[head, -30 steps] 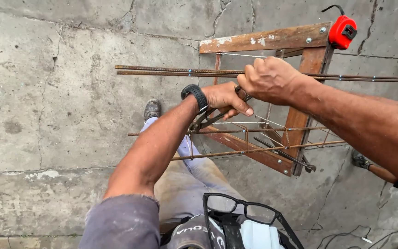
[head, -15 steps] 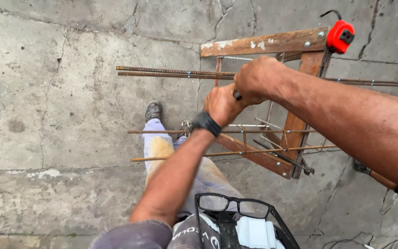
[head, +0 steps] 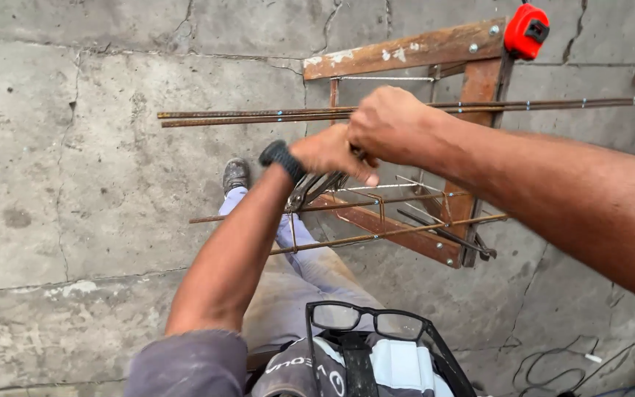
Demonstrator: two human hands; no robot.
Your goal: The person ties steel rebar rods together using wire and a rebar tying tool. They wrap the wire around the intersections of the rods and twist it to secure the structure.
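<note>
Nearest the camera, black-framed glasses (head: 376, 323) hang at the person's chest, below the wooden stand (head: 406, 51), over a grey sleeve (head: 185, 364) and light trousers (head: 310, 272). One shoe (head: 235, 175) stands on the cracked concrete floor (head: 75, 184), left of the stand's lower part.

The left hand (head: 328, 154), with a black watch (head: 282, 158) on its wrist, is closed around the handles of pliers (head: 314, 190), just left of the stand's upright. The pliers point down towards the lower rods (head: 398, 231); their tip is hidden, so contact with the wire cannot be told.

The right hand (head: 391, 125) is closed in a fist just above and touching the left hand, right in front of the top rods (head: 259, 115). What it grips is hidden by the fingers; cannot tell whether it holds a rod, wire or the tool.

The top rods run level across the stand, just under its top board, and stick out well to the left. The lower rods cross the stand's slanted bottom board, with thin wire loops (head: 406, 198) around them. A dark metal bar (head: 442, 235) lies against the bottom board.

Farthest away, a red tape measure (head: 527, 31) sits on the right end of the stand's top board. Thin cable (head: 553, 360) lies on the floor, below right of the stand.
</note>
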